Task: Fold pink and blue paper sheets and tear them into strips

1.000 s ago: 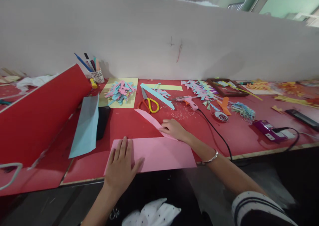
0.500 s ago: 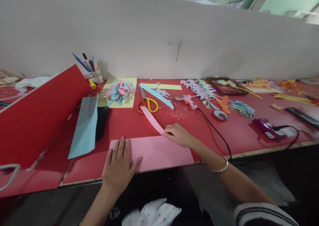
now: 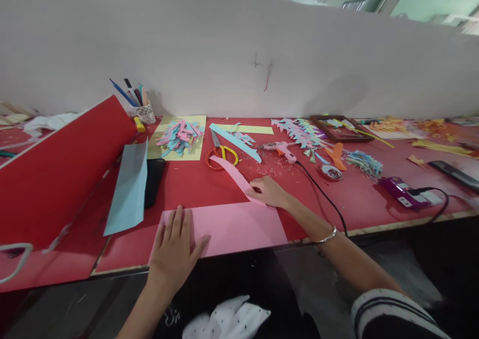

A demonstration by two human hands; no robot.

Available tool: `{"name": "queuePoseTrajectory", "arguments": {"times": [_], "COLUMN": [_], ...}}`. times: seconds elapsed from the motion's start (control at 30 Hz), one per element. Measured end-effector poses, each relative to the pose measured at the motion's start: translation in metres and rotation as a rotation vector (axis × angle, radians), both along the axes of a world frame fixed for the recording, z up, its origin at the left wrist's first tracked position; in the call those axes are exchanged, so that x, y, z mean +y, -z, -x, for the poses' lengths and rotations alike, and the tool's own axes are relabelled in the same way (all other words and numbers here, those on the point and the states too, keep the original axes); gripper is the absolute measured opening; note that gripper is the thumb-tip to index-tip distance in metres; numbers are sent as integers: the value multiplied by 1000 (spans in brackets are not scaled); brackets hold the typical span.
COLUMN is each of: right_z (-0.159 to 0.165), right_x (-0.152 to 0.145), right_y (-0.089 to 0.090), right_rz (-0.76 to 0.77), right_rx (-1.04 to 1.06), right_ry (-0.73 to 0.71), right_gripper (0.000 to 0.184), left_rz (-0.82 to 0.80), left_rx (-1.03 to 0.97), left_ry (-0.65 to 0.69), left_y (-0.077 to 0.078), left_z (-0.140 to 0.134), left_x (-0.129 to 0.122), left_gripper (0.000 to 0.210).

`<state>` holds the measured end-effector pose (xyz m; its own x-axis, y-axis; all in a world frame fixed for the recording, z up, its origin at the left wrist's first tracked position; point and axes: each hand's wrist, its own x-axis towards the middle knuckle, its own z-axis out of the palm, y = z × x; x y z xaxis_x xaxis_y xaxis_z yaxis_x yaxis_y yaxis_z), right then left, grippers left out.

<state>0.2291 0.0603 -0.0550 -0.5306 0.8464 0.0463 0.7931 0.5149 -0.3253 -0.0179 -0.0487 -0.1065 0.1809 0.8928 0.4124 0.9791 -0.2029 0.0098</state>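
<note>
My left hand [image 3: 174, 242] lies flat with spread fingers on the left part of a pink paper sheet [image 3: 235, 229] at the table's front edge. Just above the sheet's far edge, my right hand [image 3: 270, 192] pinches a long pink paper strip [image 3: 236, 176]. The strip's free end reaches up to the left, over the handles of the scissors [image 3: 224, 157], which have one red and one yellow loop. A light blue paper strip [image 3: 237, 143] lies across beside the blades. To the right rests a pink glue gun [image 3: 280, 150] with a black cord.
At left stand a leaning red board [image 3: 67, 179], a light blue sheet [image 3: 129, 187] over a black object [image 3: 155, 179], and a pen cup [image 3: 145, 113]. Cut paper pieces [image 3: 181, 137] lie on yellow paper. A purple power socket [image 3: 402, 192] and paper fringes [image 3: 362, 163] are at right.
My right hand has lifted slightly and moved a little right, with the pink strip now showing past both sides of the fingers. My left hand stays flat on the sheet.
</note>
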Motion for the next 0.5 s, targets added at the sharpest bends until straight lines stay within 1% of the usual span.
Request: {"name": "queuePoseTrajectory", "arguments": {"times": [0.07,0.13,0.23,0.33,0.5], "right_z": [-2,-4,-4,-3,-4], "right_x": [-5,-9,-11,-9,-3], "right_y": [-1,-1,0,3,7], "right_rz": [5,10,-5,15,34], "right_rx": [68,87,60,34,-50], "right_ry": [-4,-23,-31,-36,-45], "right_gripper": [25,22,25,27,23], "left_rz": [12,21,12,4,55], "left_rx": [-13,-20,-19,8,24], "left_ry": [-9,-7,-11,-12,-25], "left_y": [1,1,0,0,-1], "left_z": [2,5,7,7,12], "left_x": [-1,-2,-3,-3,-4], "left_gripper": [65,65,66,67,64]}}
